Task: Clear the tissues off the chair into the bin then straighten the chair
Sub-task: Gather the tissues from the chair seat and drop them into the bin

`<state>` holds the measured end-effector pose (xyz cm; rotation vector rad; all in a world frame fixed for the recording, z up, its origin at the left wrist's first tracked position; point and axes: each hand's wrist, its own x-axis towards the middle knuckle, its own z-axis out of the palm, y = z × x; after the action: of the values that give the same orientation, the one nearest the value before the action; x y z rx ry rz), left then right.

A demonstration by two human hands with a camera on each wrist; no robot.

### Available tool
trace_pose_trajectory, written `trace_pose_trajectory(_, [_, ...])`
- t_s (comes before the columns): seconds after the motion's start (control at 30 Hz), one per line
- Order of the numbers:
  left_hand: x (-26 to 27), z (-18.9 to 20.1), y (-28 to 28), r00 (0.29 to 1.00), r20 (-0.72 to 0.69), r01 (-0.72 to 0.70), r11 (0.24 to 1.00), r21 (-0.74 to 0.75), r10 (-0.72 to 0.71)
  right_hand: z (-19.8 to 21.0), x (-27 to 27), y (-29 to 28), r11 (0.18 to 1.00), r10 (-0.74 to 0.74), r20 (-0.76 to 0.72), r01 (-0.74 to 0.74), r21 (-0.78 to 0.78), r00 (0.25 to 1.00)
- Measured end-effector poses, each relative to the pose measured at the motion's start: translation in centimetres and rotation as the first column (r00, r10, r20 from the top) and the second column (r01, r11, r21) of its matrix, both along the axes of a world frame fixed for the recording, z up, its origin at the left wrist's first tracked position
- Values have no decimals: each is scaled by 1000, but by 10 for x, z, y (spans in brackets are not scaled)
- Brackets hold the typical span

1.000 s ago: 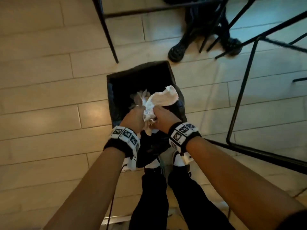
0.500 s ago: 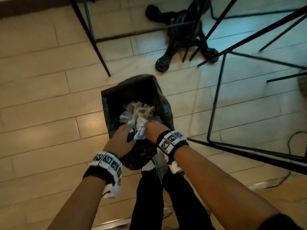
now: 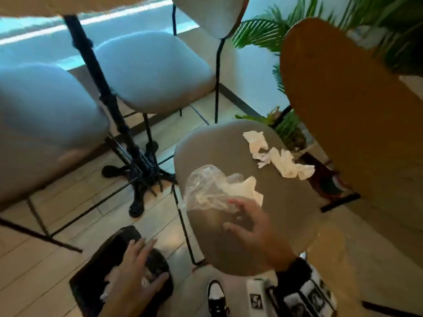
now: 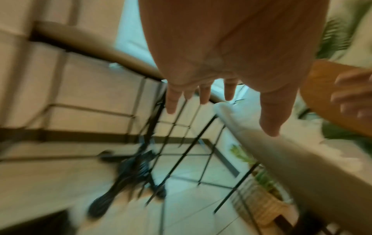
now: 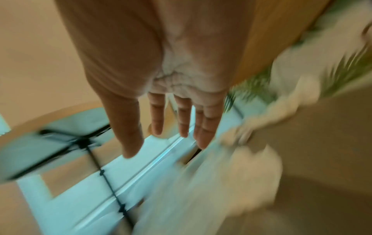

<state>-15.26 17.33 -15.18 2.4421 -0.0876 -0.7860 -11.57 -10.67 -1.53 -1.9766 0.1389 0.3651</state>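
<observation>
The grey chair seat fills the right middle of the head view. Crumpled white tissues lie along its far right side, and a clear plastic bag with another tissue lies near its left edge. My right hand hovers over the seat just below the bag, fingers spread, holding nothing; the right wrist view shows straight fingers. The black-lined bin stands on the floor at lower left with tissue inside. My left hand is open above it, fingers spread.
Two grey chairs and a black table pedestal stand to the left and behind. A brown wooden chair back rises on the right, with green plants behind it. My shoe is beside the bin.
Both hands let go of the tissue wad into the bin. My head turned up to the chair, and my right hand moved over the seat toward the plastic bag.
</observation>
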Motion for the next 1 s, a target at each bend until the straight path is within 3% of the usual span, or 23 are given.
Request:
trace_pose_trajectory(0.07, [42,33,-50,991,118,-67,997,-27,70,-3,37,-67,969,-112,1,110,-220,994])
trace_pose_trajectory(0.13, [75,51,-99,970,236,-62,998,-19,64,-19,76,-130,907,-207,-95,155,-391,974])
trace_pose_trajectory(0.27, [115,43,-160,976,216,-41,999,27,35,-70,136,-185,842,-263,-255,93,-531,931])
trace_pose_trajectory(0.37, [127,40,-197,973,229,12,995,96,-34,-88,162,-190,866,-165,-293,-4,-500,942])
trace_pose_trajectory(0.47, [136,35,-228,962,219,123,973,194,-165,-86,186,-177,830,20,-352,-212,-516,936])
trace_pose_trajectory(0.6, [140,28,-257,930,221,234,936,263,-295,-82,215,-156,687,226,-401,-437,-581,888])
trace_pose_trajectory(0.73, [146,21,-264,921,204,259,911,320,-333,-80,221,-136,520,318,-489,-581,-626,812])
trace_pose_trajectory(0.9, [151,23,-256,931,230,210,929,303,-285,-81,190,-138,530,373,-500,-622,-577,782])
trace_pose_trajectory(1.0, [143,26,-253,934,239,206,946,249,-266,-74,153,-142,596,414,-489,-635,-492,768])
